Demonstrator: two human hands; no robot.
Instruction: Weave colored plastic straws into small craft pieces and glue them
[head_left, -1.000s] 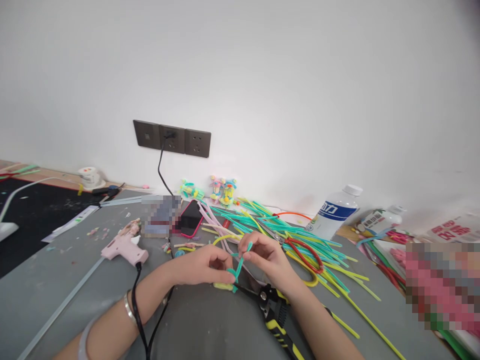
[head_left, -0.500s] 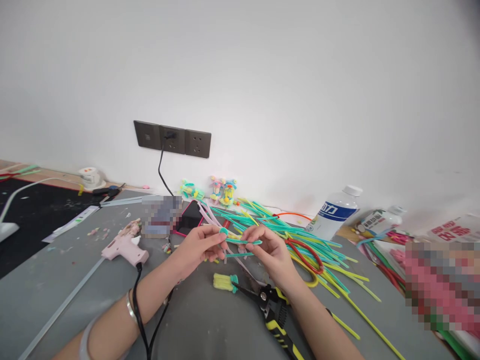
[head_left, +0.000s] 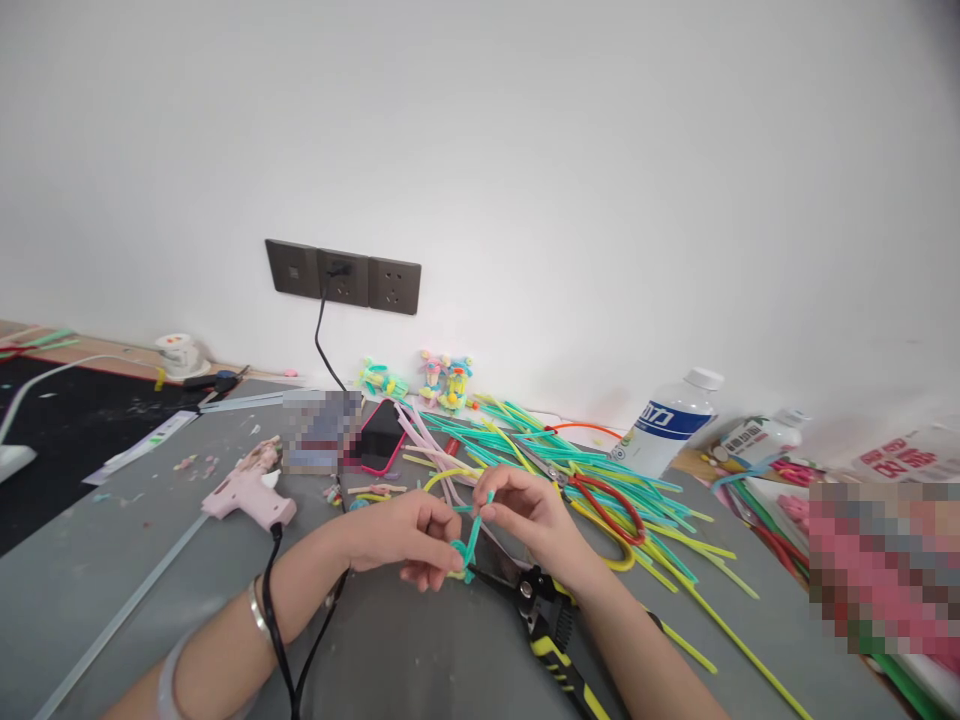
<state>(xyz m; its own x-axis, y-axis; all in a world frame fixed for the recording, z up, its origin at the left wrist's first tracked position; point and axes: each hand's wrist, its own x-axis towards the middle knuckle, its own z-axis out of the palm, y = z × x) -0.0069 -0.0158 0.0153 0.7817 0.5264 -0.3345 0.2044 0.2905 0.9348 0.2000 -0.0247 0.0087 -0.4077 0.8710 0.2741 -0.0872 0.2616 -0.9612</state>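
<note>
Both hands meet low over the counter (head_left: pixel 390 650), the left hand's (head_left: pixel 405 535) grip and the right hand's (head_left: pixel 525 510) grip each pinching the teal stem (head_left: pixel 473 540).

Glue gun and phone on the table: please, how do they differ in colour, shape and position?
The glue gun is pale pink all over its body; the phone has a dark screen with a bright pink edge.
The glue gun has a barrel and a handle, with a black cord at its base; the phone is a flat slab.
The glue gun lies farther left than the phone.
Both rest on the grey tabletop.
</note>
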